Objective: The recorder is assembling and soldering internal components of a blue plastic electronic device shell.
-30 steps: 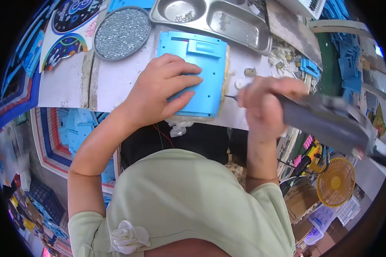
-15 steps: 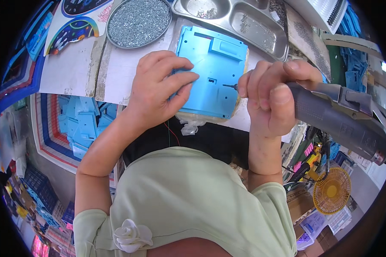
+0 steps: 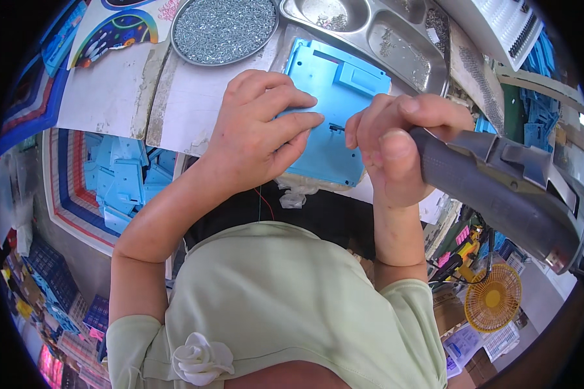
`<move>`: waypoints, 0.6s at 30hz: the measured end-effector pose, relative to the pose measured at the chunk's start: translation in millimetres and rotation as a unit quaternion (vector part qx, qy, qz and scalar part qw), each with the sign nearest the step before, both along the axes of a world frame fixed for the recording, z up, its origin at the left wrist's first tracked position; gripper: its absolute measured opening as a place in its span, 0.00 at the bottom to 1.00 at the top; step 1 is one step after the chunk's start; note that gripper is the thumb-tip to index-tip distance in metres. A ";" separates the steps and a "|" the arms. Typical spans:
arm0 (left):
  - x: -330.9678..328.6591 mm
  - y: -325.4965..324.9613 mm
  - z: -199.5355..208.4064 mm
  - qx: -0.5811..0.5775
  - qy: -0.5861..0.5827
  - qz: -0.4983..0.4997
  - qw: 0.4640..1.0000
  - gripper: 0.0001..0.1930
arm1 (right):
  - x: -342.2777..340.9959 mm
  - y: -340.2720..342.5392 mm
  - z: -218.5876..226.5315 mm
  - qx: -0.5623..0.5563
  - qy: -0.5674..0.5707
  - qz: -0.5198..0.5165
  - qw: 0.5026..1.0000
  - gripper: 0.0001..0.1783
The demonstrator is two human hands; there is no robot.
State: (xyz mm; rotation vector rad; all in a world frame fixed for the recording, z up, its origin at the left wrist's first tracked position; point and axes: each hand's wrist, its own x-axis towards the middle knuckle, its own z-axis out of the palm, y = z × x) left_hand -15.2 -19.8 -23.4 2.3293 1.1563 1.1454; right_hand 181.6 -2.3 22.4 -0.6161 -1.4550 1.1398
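A flat light-blue plastic panel [image 3: 311, 76] lies on the table before me, with a raised rectangular part and small holes in it. My left hand [image 3: 256, 126] rests at its left edge, fingers stretched onto the panel, gripping nothing. My right hand [image 3: 399, 146] is wrapped round the front end of a dark grey electric screwdriver [image 3: 493, 178], held nearly level. Its thin bit points left, near the small slot in the panel's middle; whether the tip touches the panel I cannot tell. Under the panel is a pad wrapped in clear plastic [image 3: 294, 197].
A round metal dish [image 3: 173, 40] full of screws stands behind my left hand. Beyond the panel lies a steel compartment tray [image 3: 363, 47] with small metal parts. Blue panels [image 3: 128, 181] fill a striped bag at left. A yellow fan [image 3: 493, 298] stands at lower right.
The panel, dish and tray appear slightly further right as the view shifts. The screwdriver and my right hand have come left over the panel, bringing the bit to the slot.
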 end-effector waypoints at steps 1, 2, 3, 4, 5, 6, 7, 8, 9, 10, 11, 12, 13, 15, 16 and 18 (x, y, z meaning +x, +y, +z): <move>-0.4 -0.3 1.0 -0.003 0.001 -0.003 1.000 0.14 | 0.3 0.3 -0.8 0.004 -0.010 -0.004 1.000 0.23; -0.5 -0.3 1.0 -0.001 0.003 -0.001 1.000 0.14 | 1.8 1.1 -1.4 0.011 -0.022 -0.007 1.000 0.23; -0.4 0.2 0.3 0.001 0.004 0.002 1.000 0.14 | 1.4 -0.2 -1.8 0.011 -0.013 -0.006 1.000 0.22; -0.5 0.4 -0.2 0.003 0.005 0.004 1.000 0.14 | 0.9 -1.2 -2.5 0.012 -0.003 -0.003 1.000 0.22; -0.4 1.0 -0.6 0.004 0.002 0.004 1.000 0.14 | -0.7 -4.2 -2.7 0.008 0.027 0.003 1.000 0.22; -0.3 1.5 -0.9 0.005 -0.001 0.004 1.000 0.14 | -0.7 -4.9 -2.7 0.009 0.041 0.010 0.999 0.22; -0.2 1.7 -0.9 0.005 -0.004 0.003 1.000 0.14 | -1.1 -4.9 -2.7 0.011 0.055 0.016 0.998 0.22; -0.1 1.6 -1.0 0.007 -0.003 0.005 1.000 0.13 | 0.1 -3.1 -3.4 0.019 0.054 0.022 0.998 0.22; 0.2 1.4 -0.9 0.009 -0.003 0.007 1.000 0.13 | 0.9 -2.5 -2.7 0.021 0.058 0.018 0.998 0.22; 0.2 1.0 -0.7 0.010 -0.003 0.008 1.000 0.13 | 1.5 -2.6 -2.3 0.023 0.062 0.012 0.998 0.22; 0.3 0.5 -0.9 0.008 0.001 0.008 1.000 0.13 | 1.9 -1.8 -0.7 0.020 0.072 -0.003 0.997 0.22; 0.2 -0.8 -0.8 0.005 0.005 0.008 1.000 0.12 | 3.4 -1.0 3.5 0.020 0.080 -0.011 0.997 0.23; -0.2 -0.9 -0.5 0.003 0.008 0.007 1.000 0.12 | 5.2 0.5 8.5 0.021 0.087 -0.020 0.996 0.23; -7.0 0.8 4.0 -0.021 0.023 -0.021 0.999 0.14 | 16.4 -1.9 25.7 0.023 0.085 -0.028 0.996 0.25; -9.0 4.0 7.7 -0.033 0.030 -0.036 0.998 0.15 | 22.0 -5.0 30.5 0.021 0.080 -0.032 0.996 0.26; -3.7 19.4 13.1 -0.026 0.020 -0.001 0.999 0.18 | 32.9 -11.2 36.1 0.021 0.075 -0.040 0.996 0.26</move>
